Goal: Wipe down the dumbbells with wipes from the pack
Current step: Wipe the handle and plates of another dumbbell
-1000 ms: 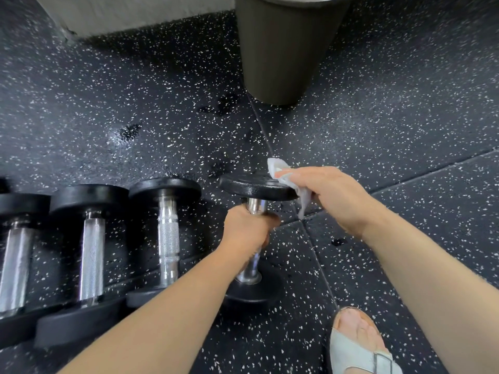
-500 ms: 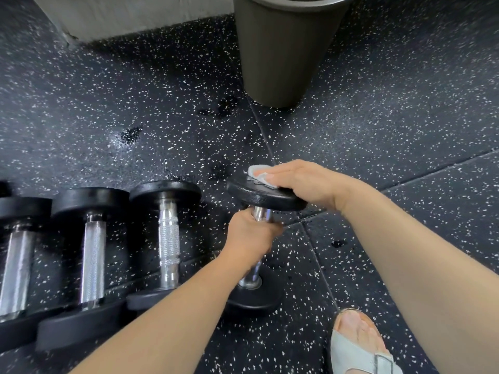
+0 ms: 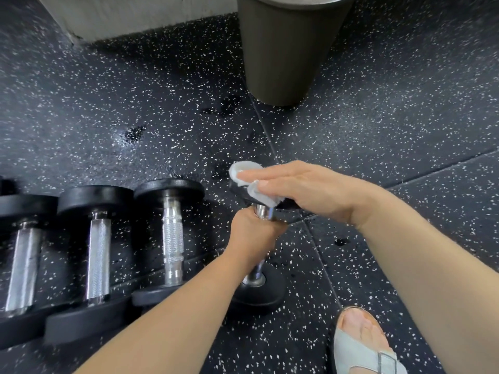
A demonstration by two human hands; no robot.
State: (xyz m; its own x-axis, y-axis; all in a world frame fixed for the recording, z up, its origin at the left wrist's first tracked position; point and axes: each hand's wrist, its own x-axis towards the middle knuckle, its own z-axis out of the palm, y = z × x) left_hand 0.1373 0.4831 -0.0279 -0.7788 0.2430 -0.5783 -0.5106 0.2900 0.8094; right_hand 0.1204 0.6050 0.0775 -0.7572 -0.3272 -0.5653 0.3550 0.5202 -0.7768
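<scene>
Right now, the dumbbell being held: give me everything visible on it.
The held dumbbell has two black round heads, rubber-like, joined by a shiny metal handle. It stands tilted, lower head on the speckled floor, apart from the row of three at left. The left hand grips the handle near the top. The right hand presses a white wipe flat over the upper head, hiding most of it.

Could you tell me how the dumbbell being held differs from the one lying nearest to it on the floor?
The held dumbbell stands tilted on one head, while the nearest floor dumbbell lies flat, both heads down. The left hand grips the held one's handle and the right hand presses a wipe onto its top head; the floor one is untouched. Both have black round heads and shiny metal handles.
</scene>
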